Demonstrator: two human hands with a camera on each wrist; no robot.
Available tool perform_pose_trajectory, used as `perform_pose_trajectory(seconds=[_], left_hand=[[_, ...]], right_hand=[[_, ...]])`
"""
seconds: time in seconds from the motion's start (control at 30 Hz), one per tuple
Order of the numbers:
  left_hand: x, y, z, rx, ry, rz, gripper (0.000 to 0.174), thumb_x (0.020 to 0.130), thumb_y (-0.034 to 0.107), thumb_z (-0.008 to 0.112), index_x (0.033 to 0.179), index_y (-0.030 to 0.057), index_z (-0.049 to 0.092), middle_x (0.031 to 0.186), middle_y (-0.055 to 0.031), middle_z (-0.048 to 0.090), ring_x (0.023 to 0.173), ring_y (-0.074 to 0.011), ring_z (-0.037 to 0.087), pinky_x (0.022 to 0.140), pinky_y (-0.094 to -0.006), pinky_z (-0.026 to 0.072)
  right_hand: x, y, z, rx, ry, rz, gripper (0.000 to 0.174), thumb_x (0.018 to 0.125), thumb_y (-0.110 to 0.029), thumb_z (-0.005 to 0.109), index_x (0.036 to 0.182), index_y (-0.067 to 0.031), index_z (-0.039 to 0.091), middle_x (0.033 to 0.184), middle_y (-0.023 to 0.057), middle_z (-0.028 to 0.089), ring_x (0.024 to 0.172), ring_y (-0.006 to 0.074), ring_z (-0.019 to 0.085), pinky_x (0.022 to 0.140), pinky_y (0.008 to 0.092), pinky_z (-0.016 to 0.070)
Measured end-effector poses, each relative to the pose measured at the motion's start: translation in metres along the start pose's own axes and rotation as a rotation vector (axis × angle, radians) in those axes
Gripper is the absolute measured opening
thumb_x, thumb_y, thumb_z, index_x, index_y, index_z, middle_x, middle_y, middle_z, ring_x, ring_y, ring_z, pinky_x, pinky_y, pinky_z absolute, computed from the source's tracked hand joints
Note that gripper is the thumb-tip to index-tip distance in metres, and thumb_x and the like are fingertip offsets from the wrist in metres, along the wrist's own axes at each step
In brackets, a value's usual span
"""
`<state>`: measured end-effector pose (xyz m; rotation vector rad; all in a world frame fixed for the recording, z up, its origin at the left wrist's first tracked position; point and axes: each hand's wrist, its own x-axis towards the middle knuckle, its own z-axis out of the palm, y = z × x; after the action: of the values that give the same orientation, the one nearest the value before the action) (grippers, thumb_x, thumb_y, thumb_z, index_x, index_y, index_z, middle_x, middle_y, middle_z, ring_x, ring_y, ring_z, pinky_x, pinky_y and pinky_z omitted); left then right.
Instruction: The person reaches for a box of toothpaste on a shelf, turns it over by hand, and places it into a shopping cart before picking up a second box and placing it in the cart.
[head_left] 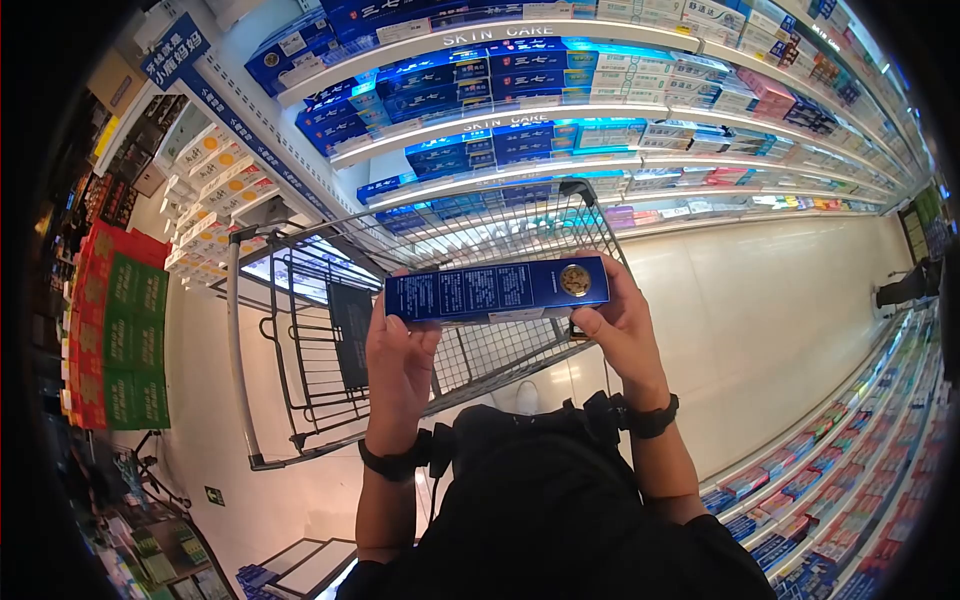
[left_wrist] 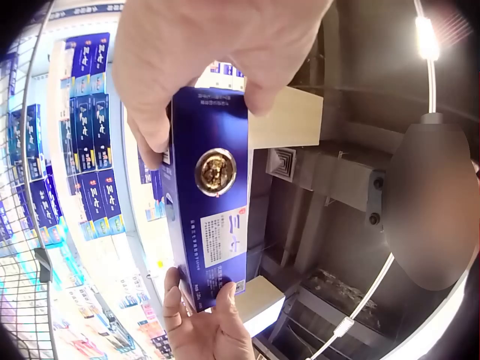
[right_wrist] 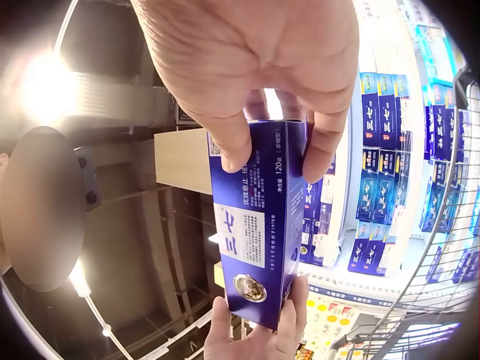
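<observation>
A long dark-blue toothpaste box (head_left: 470,288) is held level in front of the body by both hands. My left hand (head_left: 400,365) grips its left end between thumb and fingers. At the other end, my right hand (head_left: 632,335) pinches it, with the thumb along the near edge. White printed text and a round gold emblem show on the side facing up. In the left wrist view, the toothpaste box (left_wrist: 214,195) has a white label with large characters. The right wrist view shows the toothpaste box (right_wrist: 259,202) marked 120 grams.
Just beyond the hands stands a wire shopping cart (head_left: 500,365). Shelves (head_left: 600,110) behind it carry rows of blue and white boxes. More shelves (head_left: 860,450) run along the right. Red and green cartons (head_left: 120,340) are stacked at the left, and pale floor (head_left: 720,300) extends rightward.
</observation>
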<state>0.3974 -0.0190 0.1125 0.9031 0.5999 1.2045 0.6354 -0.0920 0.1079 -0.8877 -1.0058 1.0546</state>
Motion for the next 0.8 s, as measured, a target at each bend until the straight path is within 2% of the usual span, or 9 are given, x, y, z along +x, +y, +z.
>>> perform_pose_trajectory(seconds=[0.1, 0.2, 0.3, 0.33, 0.43, 0.57, 0.6, 0.7, 0.8], left_hand=[[-0.002, 0.006, 0.006, 0.058, -0.043, -0.077, 0.059, 0.097, 0.03, 0.048, 0.141, -0.0017, 0.027, 0.115, -0.0126, 0.056, 0.101, -0.017, 0.06, 0.09, -0.03, 0.0527], [-0.004, 0.005, 0.006, 0.09, -0.072, -0.137, 0.06, 0.094, 0.027, 0.052, 0.141, -0.0008, 0.026, 0.117, -0.0135, 0.055, 0.103, -0.0187, 0.06, 0.091, -0.0322, 0.054], [-0.004, -0.008, 0.003, 0.071, -0.06, -0.163, 0.059, 0.09, 0.022, 0.057, 0.137, -0.0012, 0.03, 0.118, -0.014, 0.054, 0.104, -0.0194, 0.06, 0.091, -0.0335, 0.0539], [-0.005, -0.011, 0.003, 0.061, -0.052, -0.167, 0.057, 0.089, 0.019, 0.059, 0.135, -0.0015, 0.032, 0.118, -0.0141, 0.054, 0.104, -0.0196, 0.06, 0.092, -0.0337, 0.0537], [-0.012, -0.019, 0.018, -0.029, -0.076, -0.097, 0.053, 0.083, 0.009, 0.064, 0.128, -0.0018, 0.038, 0.117, -0.0132, 0.054, 0.106, -0.0195, 0.058, 0.094, -0.0353, 0.0518], [-0.018, -0.041, 0.023, 0.133, -0.107, -0.096, 0.058, 0.074, -0.002, 0.07, 0.124, -0.0013, 0.04, 0.117, -0.0126, 0.053, 0.109, -0.0183, 0.056, 0.098, -0.0343, 0.0471], [-0.019, -0.047, 0.021, 0.208, -0.139, -0.087, 0.062, 0.073, -0.003, 0.071, 0.126, -0.0011, 0.039, 0.12, -0.0126, 0.052, 0.11, -0.0182, 0.055, 0.098, -0.0317, 0.0456], [-0.027, -0.053, 0.039, 0.321, -0.117, 0.021, 0.064, 0.074, -0.003, 0.072, 0.129, -0.0008, 0.038, 0.122, -0.0122, 0.051, 0.11, -0.0178, 0.055, 0.097, -0.0305, 0.0448], [-0.026, -0.059, 0.039, 0.474, -0.179, 0.045, 0.08, 0.072, 0.002, 0.077, 0.138, -0.0029, 0.032, 0.128, -0.0143, 0.049, 0.114, -0.019, 0.054, 0.097, -0.0308, 0.0456]], right_hand=[[0.003, -0.004, -0.002, -0.066, -0.013, -0.027, 0.061, 0.086, -0.01, 0.069, 0.138, 0.0007, 0.038, 0.134, 0.0103, 0.047, 0.116, 0.0163, 0.05, 0.091, 0.0279, 0.0445], [0.004, -0.004, -0.004, -0.049, 0.044, -0.028, 0.065, 0.086, -0.013, 0.069, 0.14, 0.0009, 0.035, 0.136, 0.0126, 0.045, 0.118, 0.0187, 0.05, 0.092, 0.0295, 0.0462], [0.009, 0.007, -0.006, 0.054, 0.157, -0.065, 0.07, 0.086, -0.016, 0.069, 0.142, 0.0004, 0.031, 0.137, 0.0157, 0.045, 0.119, 0.021, 0.051, 0.094, 0.0332, 0.0477], [0.011, 0.007, -0.006, 0.103, 0.156, -0.05, 0.077, 0.087, -0.021, 0.07, 0.145, -0.0008, 0.024, 0.136, 0.0183, 0.045, 0.12, 0.0238, 0.051, 0.097, 0.0371, 0.0476], [0.02, 0.019, -0.009, 0.296, 0.21, -0.028, 0.081, 0.088, -0.024, 0.068, 0.147, -0.002, 0.017, 0.135, 0.018, 0.047, 0.118, 0.024, 0.053, 0.094, 0.0374, 0.0488], [0.03, 0.038, -0.006, 0.441, 0.204, 0.059, 0.072, 0.091, -0.027, 0.065, 0.144, -0.0029, 0.023, 0.123, 0.0133, 0.055, 0.11, 0.0197, 0.057, 0.09, 0.0365, 0.0497], [0.031, 0.038, 0.0, 0.49, 0.166, 0.069, 0.063, 0.094, -0.028, 0.061, 0.142, -0.0044, 0.027, 0.118, 0.0101, 0.057, 0.107, 0.017, 0.057, 0.091, 0.0347, 0.0488], [0.031, 0.042, 0.013, 0.577, 0.132, 0.1, 0.059, 0.097, -0.028, 0.056, 0.143, -0.0054, 0.027, 0.117, 0.008, 0.057, 0.105, 0.0155, 0.056, 0.092, 0.0342, 0.0479], [0.03, 0.047, 0.019, 0.572, 0.077, 0.136, 0.059, 0.1, -0.031, 0.049, 0.146, -0.0052, 0.023, 0.117, 0.0067, 0.055, 0.105, 0.0132, 0.055, 0.093, 0.0313, 0.0471]])
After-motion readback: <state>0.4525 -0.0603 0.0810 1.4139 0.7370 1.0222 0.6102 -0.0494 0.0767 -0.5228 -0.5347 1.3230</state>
